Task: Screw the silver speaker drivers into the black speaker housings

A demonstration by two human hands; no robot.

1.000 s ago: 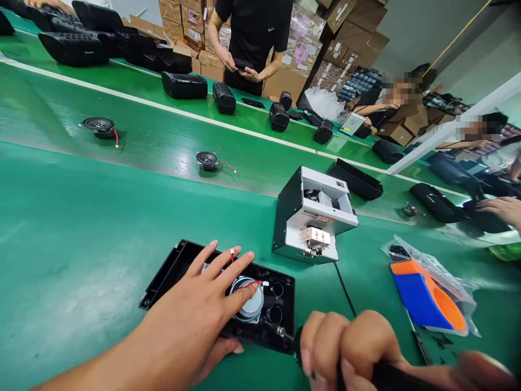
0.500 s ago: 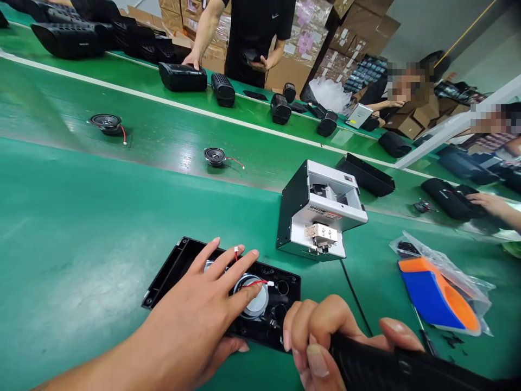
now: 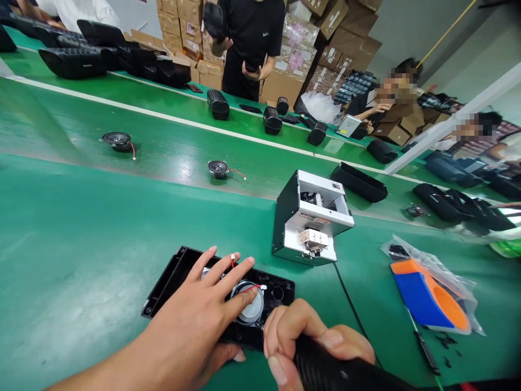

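Observation:
A black speaker housing [image 3: 279, 286] lies on the green bench with its inside facing up, and a round speaker driver [image 3: 251, 308] with red wires and white plugs sits in it. My left hand [image 3: 203, 309] holds the housing: the fingers spread over the driver and the thumb is at the near edge. My right hand [image 3: 311, 336] is closed around a black electric screwdriver [image 3: 325, 363], over the housing's right end. The hand hides the tool's tip.
Behind the housing stands a screw feeder [image 3: 313, 217]. To the right are a blue and orange scoop [image 3: 427, 298] and a screwdriver [image 3: 426, 350]. Two loose drivers, one a speaker driver [image 3: 218, 169], lie on the green strip. Across it, a person [image 3: 252, 49] holds a black part.
My right hand and the electric screwdriver have shifted slightly left. My left hand stays on the housing. The person across has lifted a black speaker off the bench. The view has shifted a little.

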